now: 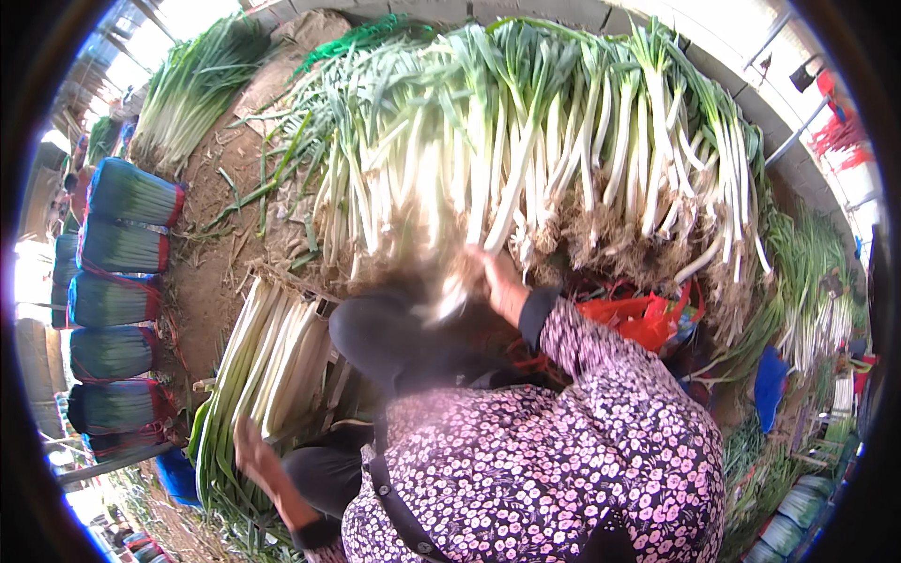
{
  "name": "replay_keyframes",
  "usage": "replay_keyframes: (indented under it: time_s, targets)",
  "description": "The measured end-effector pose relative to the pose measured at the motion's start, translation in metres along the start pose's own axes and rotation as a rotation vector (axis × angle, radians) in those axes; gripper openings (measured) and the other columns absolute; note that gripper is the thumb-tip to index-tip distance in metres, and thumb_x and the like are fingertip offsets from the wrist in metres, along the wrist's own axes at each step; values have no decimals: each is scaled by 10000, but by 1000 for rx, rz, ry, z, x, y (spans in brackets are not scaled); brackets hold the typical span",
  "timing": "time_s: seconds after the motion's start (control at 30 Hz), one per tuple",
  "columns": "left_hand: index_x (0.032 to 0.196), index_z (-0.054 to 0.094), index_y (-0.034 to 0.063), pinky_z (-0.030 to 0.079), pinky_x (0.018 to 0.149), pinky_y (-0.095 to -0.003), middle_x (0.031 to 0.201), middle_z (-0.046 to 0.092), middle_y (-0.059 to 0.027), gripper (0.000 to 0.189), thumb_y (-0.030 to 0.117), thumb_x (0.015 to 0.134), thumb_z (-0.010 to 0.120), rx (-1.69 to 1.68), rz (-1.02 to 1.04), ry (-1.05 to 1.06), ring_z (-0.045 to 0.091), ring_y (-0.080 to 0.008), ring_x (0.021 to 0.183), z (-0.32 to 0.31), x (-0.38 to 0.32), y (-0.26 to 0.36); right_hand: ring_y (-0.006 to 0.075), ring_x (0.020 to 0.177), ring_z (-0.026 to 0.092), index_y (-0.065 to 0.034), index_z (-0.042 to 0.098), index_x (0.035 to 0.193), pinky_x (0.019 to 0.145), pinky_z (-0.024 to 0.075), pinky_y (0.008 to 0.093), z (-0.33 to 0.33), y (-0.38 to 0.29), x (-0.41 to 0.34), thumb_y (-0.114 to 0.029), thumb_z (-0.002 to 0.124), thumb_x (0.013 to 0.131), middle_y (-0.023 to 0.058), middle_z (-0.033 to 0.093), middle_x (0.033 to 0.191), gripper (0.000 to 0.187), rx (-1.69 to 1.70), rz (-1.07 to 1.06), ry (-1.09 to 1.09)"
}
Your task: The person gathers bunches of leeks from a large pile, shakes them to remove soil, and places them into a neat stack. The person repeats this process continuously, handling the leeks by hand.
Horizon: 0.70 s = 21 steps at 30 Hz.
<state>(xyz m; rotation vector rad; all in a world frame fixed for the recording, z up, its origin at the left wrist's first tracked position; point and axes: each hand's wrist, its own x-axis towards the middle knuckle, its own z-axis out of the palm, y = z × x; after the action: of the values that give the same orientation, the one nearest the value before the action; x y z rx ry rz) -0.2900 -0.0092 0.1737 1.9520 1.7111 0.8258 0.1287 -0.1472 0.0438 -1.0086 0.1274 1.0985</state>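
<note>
Leeks with white shafts and brown roots (517,176) lie in a long heap across the top, green leaves pointing away from me. My right hand (498,281) is at the root ends near the heap's middle, fingers around or against the base of a leek; a pale blurred patch beside it hides the exact contact. On the left, trimmed leeks (271,359) lie side by side in a stack, their root ends up by a thin bar. My left hand (257,454) rests at the lower, leafy part of this stack, fingers extended, its palm side hidden.
Wrapped leek bundles (116,290) with blue and red covering line the left side. A loose leek pile (200,91) lies at upper left. Red plastic bags (637,317) are right of my right hand. More leeks (809,281) lie at far right. A block wall (549,13) runs behind the heap.
</note>
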Motion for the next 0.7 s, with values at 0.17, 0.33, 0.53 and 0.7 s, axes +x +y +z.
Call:
replay_keyframes:
  time_s: [0.17,0.33,0.53,0.7]
  targets:
    - [1314,500,77,435,951,-329,1287,538,-110,447,294,924,502,-528,257,-1197,519,-159,1156,172,4,150,186,873,586,-24,563,1112,824,480,308,46,33,-74,-223,554,914,60,605,948,281,-104,18,-90]
    - [1133,597,73,498,753,-298,992,620,-61,271,214,902,580,-596,-402,-1365,589,-144,873,255,-31,148,170,877,610,-51,558,1138,796,517,320,12,35,-83,-286,506,952,53,620,1017,304,-216,37,-322]
    - [1100,620,12,498,616,-244,850,588,2,266,176,897,568,-608,-376,-1333,560,-97,720,237,-10,125,160,879,620,-16,584,1104,797,512,325,0,17,-82,-382,512,944,71,640,981,406,-287,88,-255]
    - [1142,571,35,438,625,-202,853,572,26,295,206,903,572,-570,-53,-1374,532,-59,742,192,-20,146,123,970,538,-30,580,1156,897,428,284,29,8,-88,-501,502,928,58,621,1018,529,-556,169,-238]
